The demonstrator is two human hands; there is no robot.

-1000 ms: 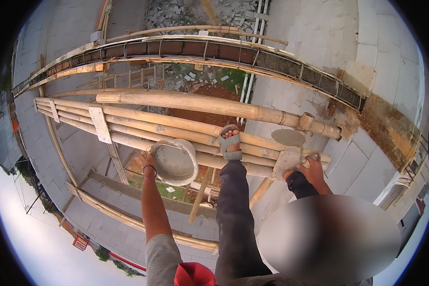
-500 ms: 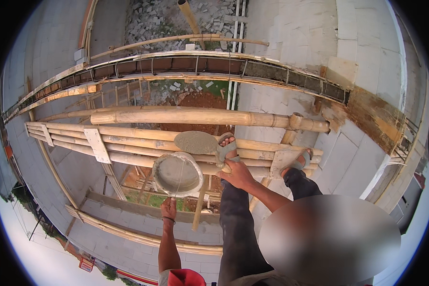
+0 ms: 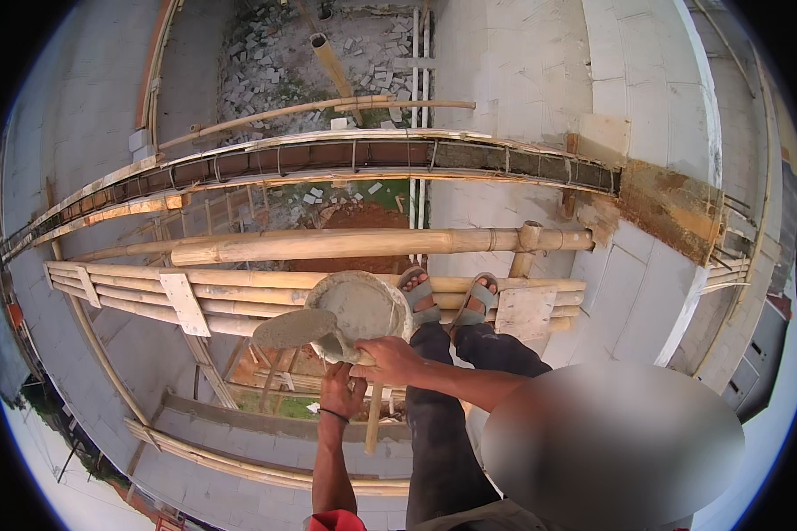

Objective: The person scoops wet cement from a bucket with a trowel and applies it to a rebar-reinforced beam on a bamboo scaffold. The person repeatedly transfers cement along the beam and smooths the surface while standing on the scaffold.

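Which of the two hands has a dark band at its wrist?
The left hand, lower in the picture than the bucket; its wrist carries the dark band. The right hand, gripping the trowel, has none.

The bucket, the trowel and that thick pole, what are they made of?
The bucket may be plastic or rubber: matte, with a thick, grey-smeared rim. The trowel is probably metal, judging by its flat blade, but grey coating hides the finish. The thick pole looks like smooth, tan bamboo, with ring-like joints.
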